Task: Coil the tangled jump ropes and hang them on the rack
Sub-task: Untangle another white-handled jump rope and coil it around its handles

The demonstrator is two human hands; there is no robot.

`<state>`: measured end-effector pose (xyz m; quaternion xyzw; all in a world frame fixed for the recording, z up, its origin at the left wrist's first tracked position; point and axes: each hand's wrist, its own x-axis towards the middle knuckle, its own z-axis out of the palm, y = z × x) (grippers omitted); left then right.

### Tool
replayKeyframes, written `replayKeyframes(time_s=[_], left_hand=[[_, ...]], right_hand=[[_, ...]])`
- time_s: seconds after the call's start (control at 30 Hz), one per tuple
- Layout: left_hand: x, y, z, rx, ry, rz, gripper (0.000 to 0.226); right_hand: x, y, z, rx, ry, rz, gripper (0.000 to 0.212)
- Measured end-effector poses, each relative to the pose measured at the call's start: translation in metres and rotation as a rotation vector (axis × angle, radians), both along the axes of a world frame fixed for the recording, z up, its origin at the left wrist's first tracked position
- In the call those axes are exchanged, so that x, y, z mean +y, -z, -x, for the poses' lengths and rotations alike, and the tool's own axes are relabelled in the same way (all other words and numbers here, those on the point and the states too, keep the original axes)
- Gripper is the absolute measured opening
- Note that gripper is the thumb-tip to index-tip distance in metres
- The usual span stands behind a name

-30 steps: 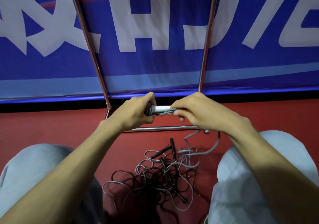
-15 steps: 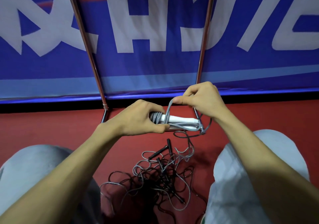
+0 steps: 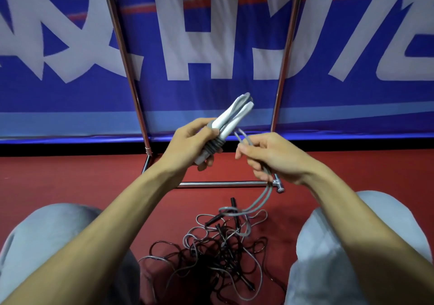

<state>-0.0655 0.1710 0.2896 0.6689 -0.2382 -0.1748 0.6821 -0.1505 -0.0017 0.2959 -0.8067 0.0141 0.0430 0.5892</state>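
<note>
My left hand (image 3: 187,142) grips the white and grey jump rope handles (image 3: 231,117), which tilt up to the right with several turns of grey cord wound around their lower part. My right hand (image 3: 270,156) pinches a doubled length of the same grey cord (image 3: 260,201), which hangs down to the tangled pile of grey and black ropes (image 3: 218,250) on the red floor between my knees. The chrome rack (image 3: 223,183) stands just behind my hands, its two uprights rising in front of the banner.
A blue banner (image 3: 211,46) with big white letters closes off the back. My knees in light grey trousers (image 3: 47,246) flank the pile on both sides. A black rope handle (image 3: 233,202) sticks out of the tangle near the rack's base bar.
My left hand has lifted and tilted the handles from level to pointing up-right. My right hand has come down from above the handles, pulling a doubled stretch of cord to the right.
</note>
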Motion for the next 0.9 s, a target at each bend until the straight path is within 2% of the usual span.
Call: replayKeyframes(time_s=[0.13, 0.3, 0.4, 0.47, 0.57, 0.73, 0.83, 0.9], left_hand=[[-0.002, 0.007, -0.003, -0.005, -0.065, -0.079, 0.005], [-0.002, 0.017, -0.012, -0.070, -0.178, -0.195, 0.019], [-0.001, 0.025, -0.019, -0.260, -0.262, -0.332, 0.022], [0.003, 0.029, -0.024, -0.406, -0.276, -0.444, 0.031], [0.005, 0.034, -0.025, -0.693, -0.220, -0.730, 0.038], [0.004, 0.035, -0.019, -0.871, -0.041, -0.948, 0.029], [0.003, 0.033, -0.014, -0.952, 0.090, -1.026, 0.035], [0.001, 0.032, -0.008, -1.012, 0.154, -1.037, 0.037]], right_hand=[[0.000, 0.000, 0.005, 0.168, -0.142, 0.238, 0.015], [-0.002, 0.003, 0.007, 0.241, -0.258, 0.541, 0.007], [-0.001, 0.004, 0.006, 0.102, -0.306, 0.809, 0.007], [0.002, 0.006, 0.006, 0.007, -0.317, 0.856, 0.006], [0.003, 0.007, 0.005, -0.115, -0.288, 0.921, 0.014], [-0.005, 0.011, 0.002, -0.437, -0.161, 0.950, 0.015], [-0.005, 0.010, 0.000, -0.557, -0.049, 0.900, 0.021], [-0.005, 0.009, -0.001, -0.601, 0.103, 0.830, 0.023]])
